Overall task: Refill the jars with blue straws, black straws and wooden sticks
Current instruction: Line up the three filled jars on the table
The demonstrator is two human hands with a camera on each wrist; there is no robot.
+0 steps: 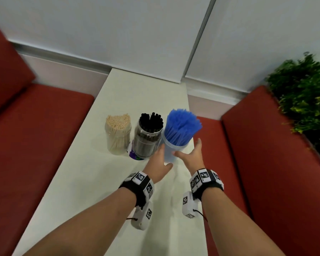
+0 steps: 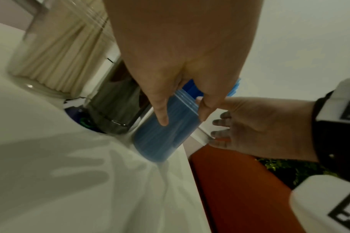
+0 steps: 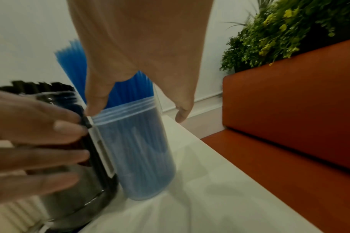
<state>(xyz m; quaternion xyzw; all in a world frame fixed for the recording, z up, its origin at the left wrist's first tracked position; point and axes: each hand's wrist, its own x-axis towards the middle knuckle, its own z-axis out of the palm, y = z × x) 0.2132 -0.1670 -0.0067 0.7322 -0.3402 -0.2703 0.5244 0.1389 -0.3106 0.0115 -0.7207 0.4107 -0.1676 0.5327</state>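
Note:
Three jars stand in a row on the white table. The left one holds wooden sticks, the middle one black straws, and the clear right jar holds blue straws. My left hand flanks the blue jar's left side, fingers straight between it and the black jar, thumb across its front. My right hand is spread around its right side. That thumb touches the rim, while its fingers stay off the jar.
Red benches run along both sides of the narrow table. A green plant stands behind the right bench. The blue jar is close to the table's right edge. A white wall closes the far end.

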